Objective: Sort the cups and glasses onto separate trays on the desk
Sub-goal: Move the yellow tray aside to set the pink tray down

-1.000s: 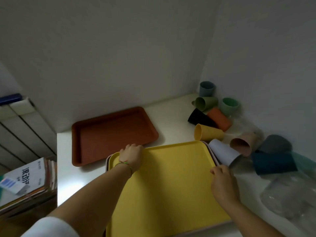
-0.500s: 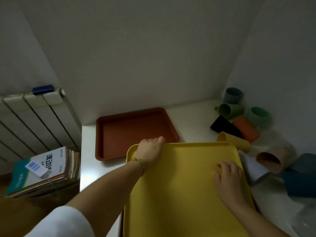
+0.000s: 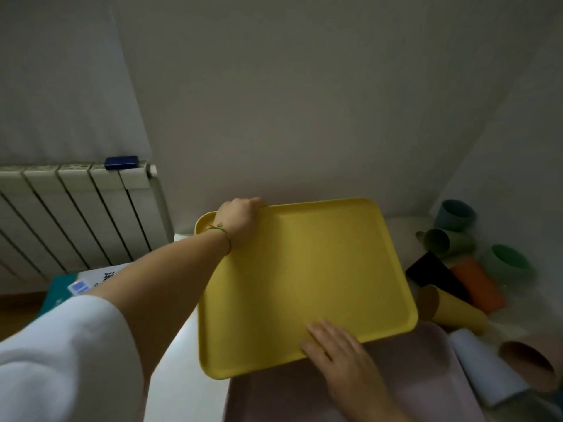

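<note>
I hold a yellow tray (image 3: 304, 278) raised and tilted above the desk. My left hand (image 3: 240, 222) grips its far left edge. My right hand (image 3: 338, 351) holds its near edge, fingers lying on top. Under it a pale pink tray (image 3: 411, 379) lies on the white desk (image 3: 182, 379). Several cups lie or stand in the right corner: a blue-grey cup (image 3: 455, 214), a green cup (image 3: 447, 242), a light green cup (image 3: 507, 261), a black cup (image 3: 432, 274), an orange cup (image 3: 478, 284), a yellow cup (image 3: 457, 312), a white cup (image 3: 484, 370) and a beige cup (image 3: 530, 360). The brown tray is hidden.
A white radiator (image 3: 76, 214) stands left of the desk, with a small blue object (image 3: 121, 162) on top. A stack of books (image 3: 82, 284) lies below it, beside my left arm. Walls close the desk off at the back and right.
Both hands have lifted the yellow tray off the pink tray and carried it back and left, over the brown tray, which it now hides. My view has swung left.
</note>
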